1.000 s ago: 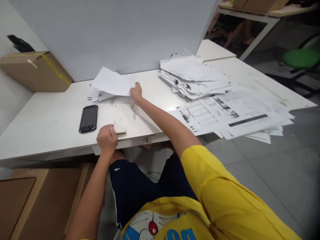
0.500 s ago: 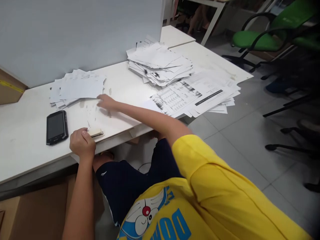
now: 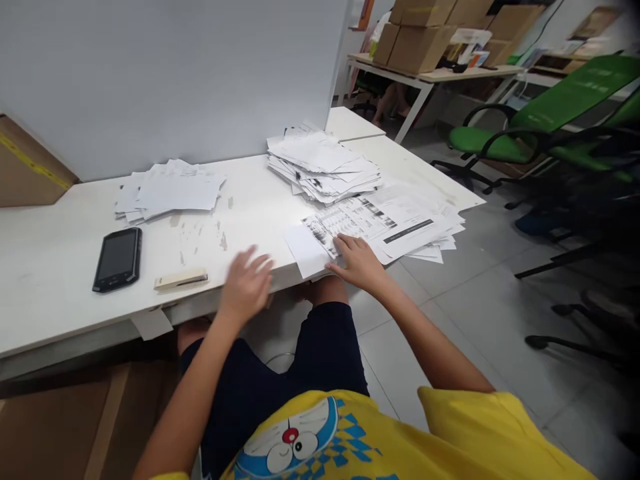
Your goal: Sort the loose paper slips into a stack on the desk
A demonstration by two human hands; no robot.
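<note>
My right hand (image 3: 359, 265) rests on the near edge of the printed sheets (image 3: 400, 227), fingers stretched out over the paper and thumb by a blank white sheet (image 3: 307, 250). Just past the desk's front edge, my left hand (image 3: 247, 283) hovers with its fingers apart, slightly smeared by motion and holding nothing. A cream stapler (image 3: 181, 279) lies on the desk to its left. Beyond that is a black handheld device (image 3: 118, 259) with a dark screen.
A smaller paper pile (image 3: 175, 190) lies at the back left of the white desk (image 3: 250, 193); a thicker, uneven paper stack (image 3: 325, 163) stands behind the printed sheets. A grey partition (image 3: 175, 80) closes the back. Cardboard boxes (image 3: 420, 47) and green chairs (image 3: 490, 141) are further right.
My left hand has let go of the stapler and moved right. My right hand has drawn back from beside the left pile onto the printed sheets. The view has tilted up.
</note>
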